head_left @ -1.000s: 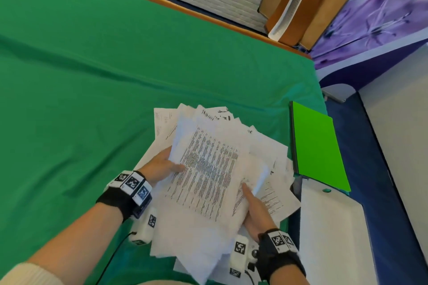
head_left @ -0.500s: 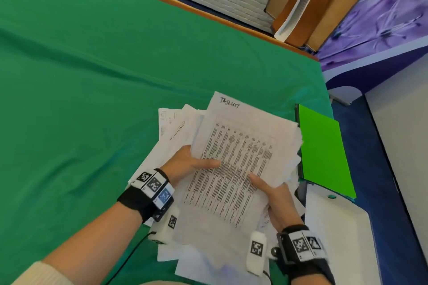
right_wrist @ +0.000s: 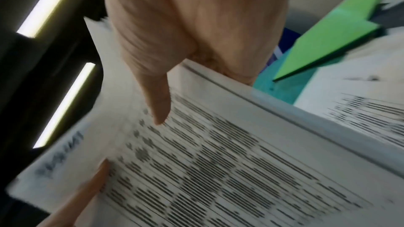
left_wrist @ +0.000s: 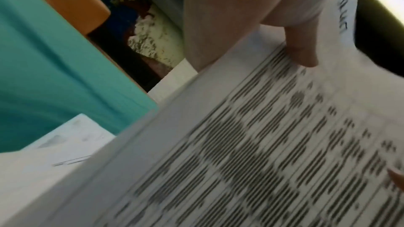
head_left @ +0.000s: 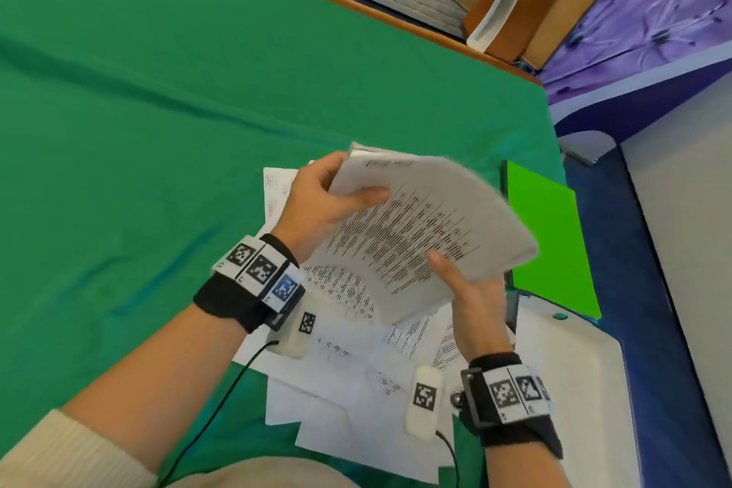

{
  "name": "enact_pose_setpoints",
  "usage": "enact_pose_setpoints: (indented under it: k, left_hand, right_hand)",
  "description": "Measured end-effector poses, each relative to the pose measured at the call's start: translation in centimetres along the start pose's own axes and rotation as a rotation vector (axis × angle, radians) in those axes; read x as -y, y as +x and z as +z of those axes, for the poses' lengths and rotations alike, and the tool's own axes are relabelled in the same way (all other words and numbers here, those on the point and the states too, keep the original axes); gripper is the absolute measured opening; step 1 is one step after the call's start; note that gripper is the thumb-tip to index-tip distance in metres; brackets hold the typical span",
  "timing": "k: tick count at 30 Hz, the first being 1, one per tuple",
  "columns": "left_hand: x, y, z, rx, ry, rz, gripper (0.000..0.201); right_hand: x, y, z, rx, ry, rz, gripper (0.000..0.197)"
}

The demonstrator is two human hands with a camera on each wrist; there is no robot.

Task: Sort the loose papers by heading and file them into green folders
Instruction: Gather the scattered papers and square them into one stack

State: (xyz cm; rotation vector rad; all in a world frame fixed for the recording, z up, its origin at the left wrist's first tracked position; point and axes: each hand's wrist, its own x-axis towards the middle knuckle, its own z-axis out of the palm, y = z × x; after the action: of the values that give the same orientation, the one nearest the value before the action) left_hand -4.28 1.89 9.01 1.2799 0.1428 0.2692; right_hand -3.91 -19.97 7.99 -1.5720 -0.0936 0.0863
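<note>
Both hands hold a stack of printed sheets above the green table

The left hand [head_left: 317,202] pinches the stack [head_left: 420,226] at its top corner, the right hand [head_left: 471,297] grips its lower edge; the heading is seemingly handwritten but blurred. Loose papers [head_left: 348,376] lie beneath, the green folder [head_left: 550,242] just beside

Head view bright, evenly lit, soft shadows on desk [head_left: 158,111], edges bowed by wide lens; held paper stack [head_left: 427,226] motion-blurred; both wrist views dimmer, smeared print, ceiling light strips [right_wrist: 63,104] glaring.
</note>
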Motion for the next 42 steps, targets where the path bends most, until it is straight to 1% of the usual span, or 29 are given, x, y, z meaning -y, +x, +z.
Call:
enact_pose_setpoints:
  k: [3, 7, 9, 11, 13, 14, 16, 18, 20, 21, 22, 23, 25, 28, 31, 33, 34, 35, 36, 37, 38, 39, 40, 42]
  left_hand:
    - [1.5, -0.1, -1.0, 0.010, -0.004, -0.113, 0.038]
    - [3.8, -0.5, -1.3, 0.009, 0.050, -0.235, 0.038]
    - [4.5, -0.7, -1.2, -0.060, 0.000, -0.240, 0.035]
    - [4.9, -0.8, -1.2, -0.117, -0.096, -0.205, 0.037]
    - [5.7, -0.8, -1.3, -0.119, -0.115, -0.219, 0.043]
    - [6.5, -0.6, -1.5, -0.107, -0.078, -0.253, 0.048]
    - [8.5, -0.1, -2.0, -0.048, 0.064, -0.361, 0.062]
    - [10.4, 0.3, -2.9, -0.030, 0.327, -0.482, 0.073]
    - [12.3, 0.5, -4.1, -0.096, 0.719, -0.532, 0.071]
    - [13.0, 0.5, -4.7, -0.139, 0.869, -0.539, 0.071]
    - [13.5, 0.5, -5.4, -0.173, 0.938, -0.551, 0.071]
    - [14.1, 0.5, -5.9, -0.193, 0.945, -0.571, 0.070]
    - [15.2, 0.6, -6.3, -0.171, 0.913, -0.615, 0.069]
    - [16.0, 0.5, -5.2, -0.058, 0.901, -0.647, 0.069]
    - [16.0, 0.2, -3.8, 0.067, 0.955, -0.645, 0.064]
    - [16.2, 0.2, -2.5, 0.097, 1.045, -0.654, 0.068]
    - [16.1, 0.2, -1.9, 0.061, 1.109, -0.663, 0.075]
    - [16.0, 0.2, -1.2, -0.007, 1.163, -0.687, 0.082]
    - [16.0, 0.3, -0.6, -0.094, 1.175, -0.712, 0.091]
    - [15.7, 0.4, -0.1, -0.163, 1.140, -0.728, 0.098]
    - [15.6, 0.5, 0.2, -0.179, 1.084, -0.740, 0.104]
    - [15.3, 0.5, 0.5, -0.138, 1.028, -0.755, 0.105]
    - [15.3, 0.6, 0.7, -0.057, 1.002, -0.763, 0.098]
    - [15.1, 0.3, 0.7, 0.093, 1.006, -0.717, 0.064]
  right_hand:
    - [-2.5, -0.7, -0.2, 0.004, -0.045, 0.097, 0.041]
    - [-3.7, -0.9, 1.1, -0.020, -0.094, 0.096, 0.034]
    - [-3.5, -0.6, 1.7, -0.065, -0.081, 0.072, 0.030]
    - [-3.6, -0.7, 2.2, -0.084, -0.093, 0.028, 0.027]
    - [-4.2, -1.1, 2.1, -0.075, -0.165, -0.005, 0.025]
    - [-4.5, -1.3, 1.9, -0.069, -0.204, -0.001, 0.024]
    - [-4.7, -0.8, 0.9, -0.080, -0.258, 0.029, 0.019]
    - [-4.0, 0.3, -0.9, -0.156, -0.301, 0.012, 0.016]
    - [-2.8, 1.3, -3.1, -0.296, -0.347, -0.051, 0.024]
    - [-2.4, 1.7, -4.3, -0.361, -0.376, -0.069, 0.028]
    - [-2.2, 1.8, -5.6, -0.410, -0.410, -0.070, 0.030]
    - [-2.4, 1.9, -6.9, -0.444, -0.440, -0.045, 0.032]
    - [-3.1, 1.8, -9.3, -0.481, -0.464, 0.065, 0.036]
    - [-4.1, 0.8, -12.0, -0.488, -0.535, 0.222, 0.040]
    - [-5.2, -0.6, -12.9, -0.456, -0.555, 0.312, 0.038]
    - [-6.3, -1.2, -13.2, -0.433, -0.563, 0.371, 0.037]
    - [-6.9, -1.5, -13.3, -0.428, -0.559, 0.398, 0.037]
    - [-7.5, -1.8, -13.4, -0.428, -0.559, 0.425, 0.036]
    - [-8.1, -2.1, -13.5, -0.428, -0.559, 0.447, 0.036]
    - [-8.6, -2.3, -13.5, -0.432, -0.556, 0.464, 0.036]
    - [-8.9, -2.5, -13.4, -0.433, -0.546, 0.475, 0.036]
    - [-9.1, -2.6, -13.5, -0.434, -0.535, 0.485, 0.036]
    - [-9.2, -2.7, -13.6, -0.431, -0.518, 0.491, 0.036]
    - [-9.0, -2.9, -13.5, -0.421, -0.478, 0.498, 0.034]
